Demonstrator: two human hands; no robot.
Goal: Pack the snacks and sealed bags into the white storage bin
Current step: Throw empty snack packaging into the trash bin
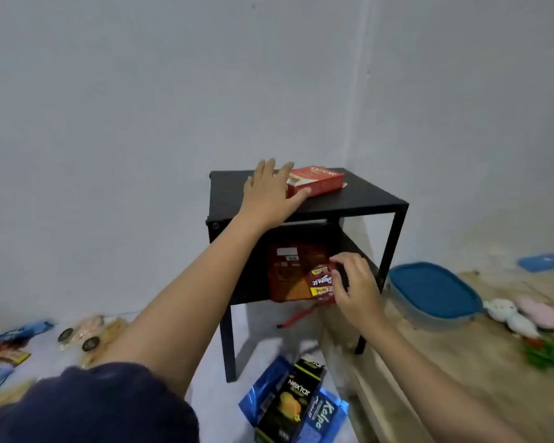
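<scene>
A red snack box [320,180] lies on top of a small black table [362,199]. My left hand [271,190] rests over its left end, fingers spread around it. On the table's lower shelf stands a large brown packet [288,273], with a small red packet [322,284] in front of it. My right hand [354,282] pinches that small red packet. On the floor near me lie a black Nextar box [293,401] and blue sealed bags [323,417]. No white storage bin is in view.
More snack packets [87,334] and blue bags [10,337] lie on the floor at left. A container with a blue lid [432,292] sits on a wooden surface [461,362] at right, beside small plush toys [512,318]. A red stick [296,318] lies under the table.
</scene>
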